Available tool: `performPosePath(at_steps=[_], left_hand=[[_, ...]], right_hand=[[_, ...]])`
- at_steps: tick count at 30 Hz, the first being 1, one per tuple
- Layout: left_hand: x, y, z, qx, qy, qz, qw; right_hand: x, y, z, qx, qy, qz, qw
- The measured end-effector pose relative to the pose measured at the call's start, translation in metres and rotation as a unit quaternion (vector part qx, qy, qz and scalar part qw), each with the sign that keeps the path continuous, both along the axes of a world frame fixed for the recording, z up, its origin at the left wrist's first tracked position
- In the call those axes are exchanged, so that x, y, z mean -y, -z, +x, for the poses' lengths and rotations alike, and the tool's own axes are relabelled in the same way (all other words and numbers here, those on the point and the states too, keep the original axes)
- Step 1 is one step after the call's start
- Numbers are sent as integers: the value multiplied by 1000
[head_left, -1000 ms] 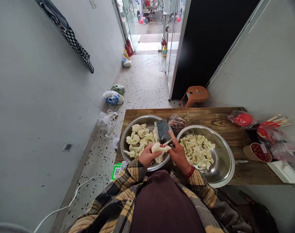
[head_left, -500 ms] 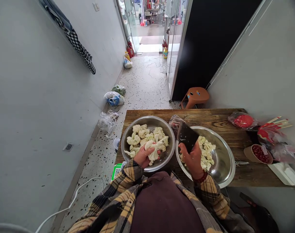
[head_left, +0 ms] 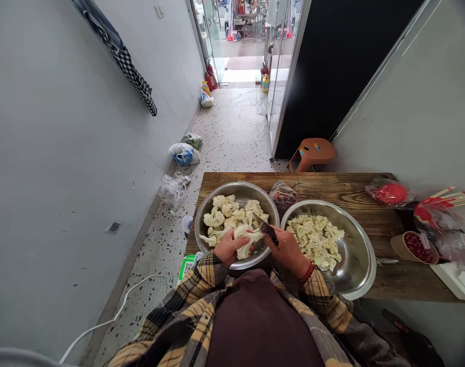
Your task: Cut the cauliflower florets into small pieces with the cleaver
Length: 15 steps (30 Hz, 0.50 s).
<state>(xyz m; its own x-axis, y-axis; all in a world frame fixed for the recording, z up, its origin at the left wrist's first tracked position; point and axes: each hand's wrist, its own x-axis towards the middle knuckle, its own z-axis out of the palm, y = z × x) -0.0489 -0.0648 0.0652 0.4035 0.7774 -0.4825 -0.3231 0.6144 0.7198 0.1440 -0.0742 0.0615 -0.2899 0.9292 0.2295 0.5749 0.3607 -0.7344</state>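
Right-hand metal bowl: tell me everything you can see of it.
The right-hand bowl is wide, round and shallow-looking, in shiny silvery metal, perhaps stainless steel, with a smooth rim. It sits upright on the wooden table, just right of the other bowl. Pale cut cauliflower pieces lie mostly toward its left; bare metal shows at right. The right hand and sleeve hide its near-left rim; contact there is unclear.

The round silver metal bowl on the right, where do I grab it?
I'd pinch the bowl's rim from the right: that lip looks bare, while pale chopped cauliflower heaps leftward and the right hand, holding the dark-bladed knife, hides some left rim.
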Motion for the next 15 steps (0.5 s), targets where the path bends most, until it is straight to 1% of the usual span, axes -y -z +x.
performPosePath(at_steps=[3, 6, 8, 10, 12, 14, 15], left_hand=[[4, 3, -4, -19, 9, 7, 1000], [8, 8, -7, -43, 15, 20, 999], [9, 10, -8, -71, 24, 35, 997], [10, 9, -8, -108, 31, 63, 992], [12, 7, -7, -138, 34, 97, 985], [14, 6, -5, -149, 49, 119, 980], [15, 6, -5, -145, 58, 120, 980]], right_hand=[[6, 5, -3, 18, 34, 8, 999], [11, 12, -9, -3, 75, -4, 997], [11, 20, -16, -34, 133, -43, 990], [8, 30, -23, -78, 198, -96, 972], [2, 42, -29, -118, 236, -133, 955], [-5, 53, -33, -146, 234, -146, 950], [-8, 57, -33, -160, 217, -150, 951]])
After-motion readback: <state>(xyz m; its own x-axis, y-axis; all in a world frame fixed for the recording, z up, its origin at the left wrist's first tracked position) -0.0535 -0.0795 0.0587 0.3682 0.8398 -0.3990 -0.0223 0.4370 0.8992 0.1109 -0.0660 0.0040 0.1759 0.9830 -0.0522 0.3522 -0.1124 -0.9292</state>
